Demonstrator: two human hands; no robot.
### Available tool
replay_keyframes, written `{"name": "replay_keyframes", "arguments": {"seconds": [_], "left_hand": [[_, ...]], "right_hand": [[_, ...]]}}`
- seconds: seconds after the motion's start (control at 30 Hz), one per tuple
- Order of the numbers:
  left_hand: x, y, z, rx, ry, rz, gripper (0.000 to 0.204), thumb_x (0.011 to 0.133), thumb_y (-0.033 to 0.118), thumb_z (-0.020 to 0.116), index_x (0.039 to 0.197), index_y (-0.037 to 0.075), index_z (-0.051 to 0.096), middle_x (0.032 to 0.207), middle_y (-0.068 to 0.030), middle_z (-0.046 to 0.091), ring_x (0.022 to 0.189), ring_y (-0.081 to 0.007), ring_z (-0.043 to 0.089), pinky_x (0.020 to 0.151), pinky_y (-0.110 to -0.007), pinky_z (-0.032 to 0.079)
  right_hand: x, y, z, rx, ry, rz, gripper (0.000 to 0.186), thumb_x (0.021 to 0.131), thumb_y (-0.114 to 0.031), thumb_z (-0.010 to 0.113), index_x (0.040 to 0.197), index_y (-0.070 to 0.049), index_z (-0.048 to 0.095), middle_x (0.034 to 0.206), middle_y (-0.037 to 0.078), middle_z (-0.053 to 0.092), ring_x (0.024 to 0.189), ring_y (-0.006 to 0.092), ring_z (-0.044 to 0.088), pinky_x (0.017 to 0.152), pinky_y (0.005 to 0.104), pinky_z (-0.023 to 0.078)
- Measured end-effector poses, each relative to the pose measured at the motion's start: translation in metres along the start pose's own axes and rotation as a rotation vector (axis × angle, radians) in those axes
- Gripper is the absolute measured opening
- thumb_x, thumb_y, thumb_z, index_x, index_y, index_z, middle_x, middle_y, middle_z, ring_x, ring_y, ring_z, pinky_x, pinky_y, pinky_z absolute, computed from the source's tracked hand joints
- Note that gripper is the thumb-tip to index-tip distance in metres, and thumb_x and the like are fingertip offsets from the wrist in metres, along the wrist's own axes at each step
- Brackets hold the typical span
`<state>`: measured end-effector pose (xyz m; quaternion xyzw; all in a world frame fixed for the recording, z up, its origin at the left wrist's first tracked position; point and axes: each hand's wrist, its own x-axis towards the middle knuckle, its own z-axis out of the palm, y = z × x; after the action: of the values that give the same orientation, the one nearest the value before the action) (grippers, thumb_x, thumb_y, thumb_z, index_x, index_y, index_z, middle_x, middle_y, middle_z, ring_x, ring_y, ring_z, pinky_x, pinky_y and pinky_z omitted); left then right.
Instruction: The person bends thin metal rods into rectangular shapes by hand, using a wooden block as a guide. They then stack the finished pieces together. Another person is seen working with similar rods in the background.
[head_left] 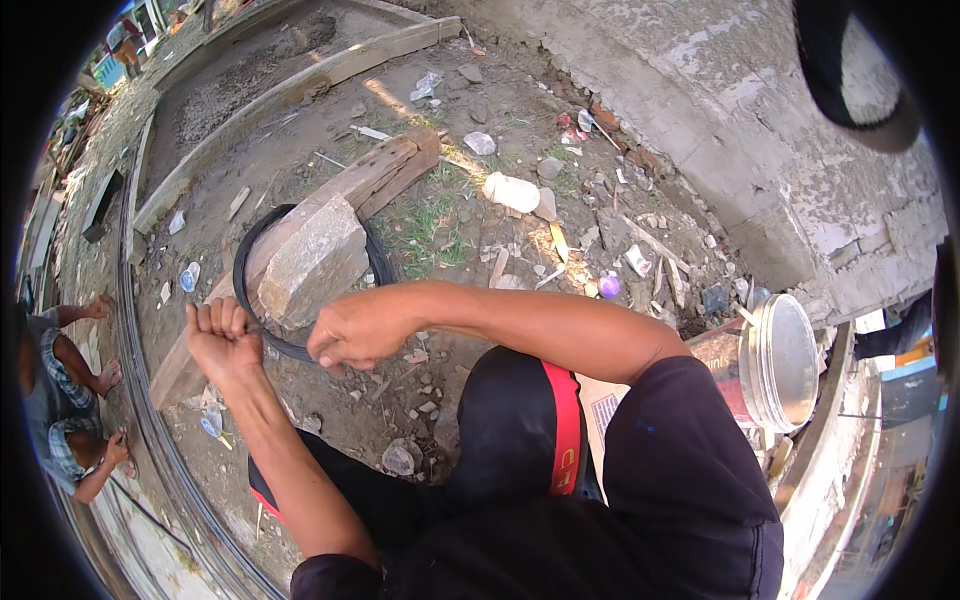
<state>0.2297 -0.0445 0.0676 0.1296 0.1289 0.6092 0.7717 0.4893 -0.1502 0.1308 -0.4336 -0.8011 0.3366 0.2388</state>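
A coil of dark wire (241, 262) lies around a pale rough stone (312, 262), which rests on a weathered wooden beam (222, 287). My left hand (222, 343) is closed in a fist at the coil's left near side, gripping what looks like a strand of the wire. Just to its right, my right hand (365, 325) reaches over the coil's near edge with the fingers bent in and the thumb side down. Whatever lies between those right fingers is hidden. Both forearms cross above my bent knees.
Rubble, plastic scraps and a whitish container (511, 192) litter the dirt. A bucket (778, 362) lies tilted at my right. Long dark bars (150, 360) run along the left, beside a squatting person (70, 390). A concrete slab (690, 120) rises at the far right.
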Motion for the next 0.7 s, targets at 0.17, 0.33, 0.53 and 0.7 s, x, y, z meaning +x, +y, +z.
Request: {"name": "replay_keyframes", "arguments": {"seconds": [0.17, 0.33, 0.53, 0.7], "left_hand": [[-0.001, -0.008, 0.028, -0.025, 0.364, 0.171, 0.053, 0.108, 0.033, 0.037, 0.059, 0.015, 0.025, 0.057, 0.0014, 0.021, 0.049, -0.0129, 0.019, 0.043, -0.028, 0.018], [0.028, 0.062, -0.059, 0.137, 0.388, 0.360, 0.048, 0.105, 0.025, 0.036, 0.059, 0.015, 0.025, 0.056, 0.0003, 0.020, 0.047, -0.0131, 0.016, 0.041, -0.029, 0.018], [0.033, 0.086, -0.058, -0.058, 0.348, 0.332, 0.038, 0.096, 0.015, 0.043, 0.061, 0.013, 0.029, 0.057, 0.0001, 0.021, 0.048, -0.0136, 0.019, 0.041, -0.029, 0.017], [0.019, 0.082, -0.049, 0.027, 0.482, 0.245, 0.034, 0.094, 0.014, 0.044, 0.062, 0.012, 0.031, 0.058, 0.0001, 0.022, 0.048, -0.0141, 0.021, 0.041, -0.029, 0.018]], "right_hand": [[-0.028, 0.026, 0.025, 0.298, -0.116, 0.028, 0.026, 0.098, -0.019, 0.053, 0.093, 0.001, 0.069, 0.069, 0.005, 0.067, 0.066, 0.0181, 0.061, 0.065, 0.0364, 0.048], [-0.068, 0.051, 0.021, 0.368, -0.127, 0.190, 0.026, 0.101, -0.022, 0.053, 0.100, -0.002, 0.069, 0.067, 0.004, 0.064, 0.067, 0.0156, 0.058, 0.065, 0.0340, 0.047], [-0.083, 0.053, 0.023, 0.306, -0.187, 0.149, 0.024, 0.103, -0.022, 0.052, 0.103, -0.006, 0.069, 0.073, 0.005, 0.063, 0.067, 0.0161, 0.058, 0.066, 0.0355, 0.046], [-0.146, 0.115, 0.073, 0.057, 0.190, 0.162, 0.023, 0.101, -0.023, 0.054, 0.101, -0.009, 0.071, 0.077, 0.005, 0.066, 0.069, 0.0187, 0.062, 0.066, 0.0381, 0.046]]}}
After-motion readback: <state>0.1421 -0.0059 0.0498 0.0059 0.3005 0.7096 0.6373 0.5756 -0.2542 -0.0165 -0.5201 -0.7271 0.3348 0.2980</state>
